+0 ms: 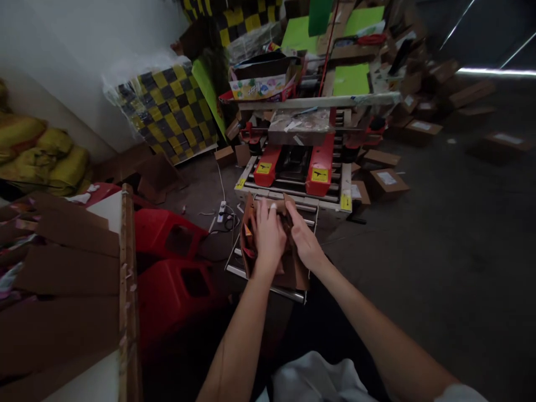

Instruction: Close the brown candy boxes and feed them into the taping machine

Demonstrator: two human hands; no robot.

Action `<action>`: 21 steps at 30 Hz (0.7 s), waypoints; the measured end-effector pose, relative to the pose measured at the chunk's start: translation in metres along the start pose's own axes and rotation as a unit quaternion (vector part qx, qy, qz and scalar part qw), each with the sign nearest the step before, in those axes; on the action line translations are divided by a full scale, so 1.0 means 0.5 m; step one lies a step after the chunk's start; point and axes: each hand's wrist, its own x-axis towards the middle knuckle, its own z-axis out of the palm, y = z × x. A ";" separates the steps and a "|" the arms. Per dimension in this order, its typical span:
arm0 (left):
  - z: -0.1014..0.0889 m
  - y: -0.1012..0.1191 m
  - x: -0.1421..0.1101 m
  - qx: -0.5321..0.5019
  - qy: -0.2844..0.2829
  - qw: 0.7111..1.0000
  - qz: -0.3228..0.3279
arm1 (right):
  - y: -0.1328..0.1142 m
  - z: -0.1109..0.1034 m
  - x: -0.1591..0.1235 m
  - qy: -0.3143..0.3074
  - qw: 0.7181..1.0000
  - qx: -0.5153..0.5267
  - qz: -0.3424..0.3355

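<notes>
An open cardboard box (302, 272) rests on a short roller conveyor (237, 272) in front of me. Small orange, red and pink packets (248, 234) show along its left inside; the rest of its contents are hidden under my hands. My left hand (270, 231) reaches into the box top, palm down, with its fingers stretched toward the far flap. Something small and white shows at one of its fingertips. My right hand (305, 237) is at the box's right wall and holds its upper edge, some fingers hidden.
Ahead stands a carton-sealing machine (320, 173) with red guides and a taped carton (299, 127). Red plastic housings (167, 237) and a wood-edged table (125, 279) of cardboard are at left. Labelled cartons (387, 184) lie on the floor at right. A power strip (221, 211) lies left of the conveyor.
</notes>
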 end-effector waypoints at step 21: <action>-0.050 -0.002 0.034 -0.384 0.145 0.907 -0.092 | -0.024 0.017 -0.035 -0.162 0.927 -0.333 -0.058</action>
